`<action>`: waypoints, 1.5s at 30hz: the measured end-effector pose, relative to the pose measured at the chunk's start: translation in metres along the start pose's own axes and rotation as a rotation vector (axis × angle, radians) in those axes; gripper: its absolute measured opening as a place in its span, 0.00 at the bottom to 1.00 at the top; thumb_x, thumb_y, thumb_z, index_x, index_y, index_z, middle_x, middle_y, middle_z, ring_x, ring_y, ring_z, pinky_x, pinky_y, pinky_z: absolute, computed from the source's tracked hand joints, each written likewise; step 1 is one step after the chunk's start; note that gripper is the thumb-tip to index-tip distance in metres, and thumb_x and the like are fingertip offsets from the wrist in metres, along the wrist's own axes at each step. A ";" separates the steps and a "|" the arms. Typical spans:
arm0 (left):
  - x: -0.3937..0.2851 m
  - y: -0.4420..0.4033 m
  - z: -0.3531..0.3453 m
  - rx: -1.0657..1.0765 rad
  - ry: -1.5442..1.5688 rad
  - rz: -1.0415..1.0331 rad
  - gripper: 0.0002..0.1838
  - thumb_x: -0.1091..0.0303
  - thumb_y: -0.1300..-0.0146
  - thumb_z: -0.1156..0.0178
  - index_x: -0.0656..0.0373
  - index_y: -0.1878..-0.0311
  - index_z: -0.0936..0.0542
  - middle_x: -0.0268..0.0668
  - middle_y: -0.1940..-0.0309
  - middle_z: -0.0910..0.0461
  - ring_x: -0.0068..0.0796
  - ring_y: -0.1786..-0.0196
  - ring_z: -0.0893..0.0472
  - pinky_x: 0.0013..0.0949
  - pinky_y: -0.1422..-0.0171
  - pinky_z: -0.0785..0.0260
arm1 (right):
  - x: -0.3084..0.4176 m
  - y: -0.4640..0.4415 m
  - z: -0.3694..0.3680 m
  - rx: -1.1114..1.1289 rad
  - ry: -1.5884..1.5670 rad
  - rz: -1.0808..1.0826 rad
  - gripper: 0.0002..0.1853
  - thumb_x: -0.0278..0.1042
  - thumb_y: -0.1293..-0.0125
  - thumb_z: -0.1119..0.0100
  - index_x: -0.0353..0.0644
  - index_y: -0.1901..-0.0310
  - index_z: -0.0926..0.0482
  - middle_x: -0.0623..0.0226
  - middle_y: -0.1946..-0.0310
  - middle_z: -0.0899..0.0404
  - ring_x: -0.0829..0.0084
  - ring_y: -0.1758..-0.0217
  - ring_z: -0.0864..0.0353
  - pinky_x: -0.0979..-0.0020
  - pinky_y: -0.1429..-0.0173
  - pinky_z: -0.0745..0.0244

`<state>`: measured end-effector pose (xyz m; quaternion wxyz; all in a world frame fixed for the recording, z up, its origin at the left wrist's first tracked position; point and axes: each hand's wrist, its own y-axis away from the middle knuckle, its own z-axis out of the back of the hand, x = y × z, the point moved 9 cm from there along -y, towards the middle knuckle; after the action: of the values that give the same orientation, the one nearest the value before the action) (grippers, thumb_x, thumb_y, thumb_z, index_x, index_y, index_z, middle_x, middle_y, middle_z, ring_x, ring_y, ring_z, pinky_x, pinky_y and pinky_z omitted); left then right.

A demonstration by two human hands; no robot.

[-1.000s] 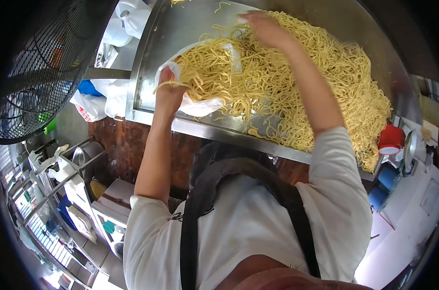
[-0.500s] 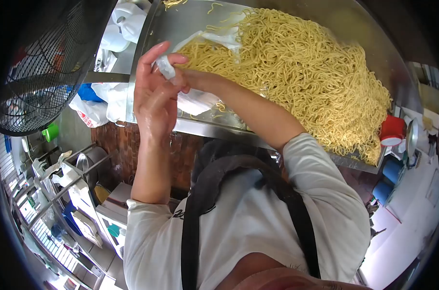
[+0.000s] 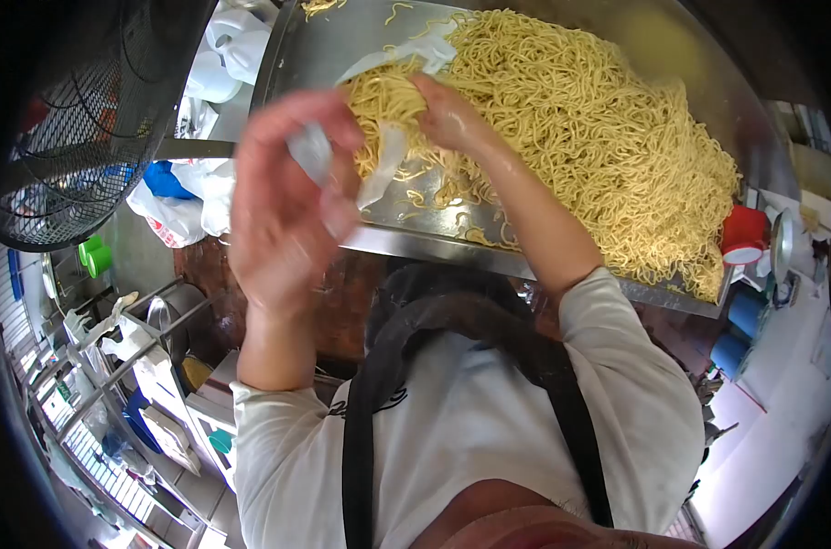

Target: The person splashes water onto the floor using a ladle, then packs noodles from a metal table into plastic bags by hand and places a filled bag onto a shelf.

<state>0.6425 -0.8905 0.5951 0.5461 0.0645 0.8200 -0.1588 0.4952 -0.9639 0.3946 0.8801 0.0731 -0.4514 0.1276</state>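
A large heap of yellow noodles [image 3: 580,156] fills much of the metal tray. My right hand [image 3: 452,114] is closed on a clump of noodles [image 3: 383,96] at the heap's left end. White plastic sheeting [image 3: 388,156] hangs by that clump, with more plastic [image 3: 425,48] behind it. My left hand [image 3: 287,201] is raised in front of the tray's left side, nearer the camera and blurred, its fingers curled round a small piece of whitish translucent plastic [image 3: 310,151]. Its fingertips partly hide the clump's left side.
The metal tray [image 3: 406,242] has a raised front edge, with loose noodles along it. A black mesh fan guard [image 3: 77,137] stands at left, near white jugs [image 3: 242,46] and plastic bags [image 3: 173,206]. At right sits a red container [image 3: 745,233]. Shelving [image 3: 150,366] is at lower left.
My right hand has moved away from my left hand, forward and right, onto the noodles, lifting the clump and plastic. My left hand has come closer to the camera, still with the plastic piece.
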 end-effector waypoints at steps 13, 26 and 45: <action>0.061 0.021 0.072 -0.155 0.171 0.056 0.36 0.79 0.49 0.42 0.63 0.33 0.36 0.41 0.48 0.31 0.21 0.63 0.32 0.21 0.65 0.40 | 0.030 -0.023 -0.050 0.484 0.343 -0.042 0.25 0.24 0.41 0.47 0.49 0.40 0.25 0.55 0.51 0.19 0.58 0.52 0.18 0.61 0.48 0.24; 0.053 0.036 0.079 -0.181 0.154 0.060 0.37 0.79 0.48 0.41 0.63 0.31 0.37 0.42 0.49 0.30 0.20 0.65 0.32 0.20 0.66 0.41 | 0.082 -0.031 -0.124 0.448 0.230 0.117 0.15 0.34 0.39 0.44 0.39 0.51 0.21 0.48 0.59 0.18 0.51 0.53 0.18 0.57 0.49 0.23; 0.027 -0.010 0.082 -0.116 0.037 -0.006 0.34 0.78 0.46 0.43 0.65 0.32 0.36 0.49 0.48 0.28 0.15 0.71 0.37 0.18 0.69 0.44 | -0.101 -0.006 -0.023 0.125 0.374 -0.074 0.37 0.17 0.45 0.41 0.50 0.32 0.34 0.51 0.35 0.32 0.55 0.38 0.26 0.64 0.34 0.30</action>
<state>0.7009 -0.9293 0.5434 0.5332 0.0332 0.8380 -0.1111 0.4582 -0.9799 0.2993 0.9465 0.1191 -0.2681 0.1342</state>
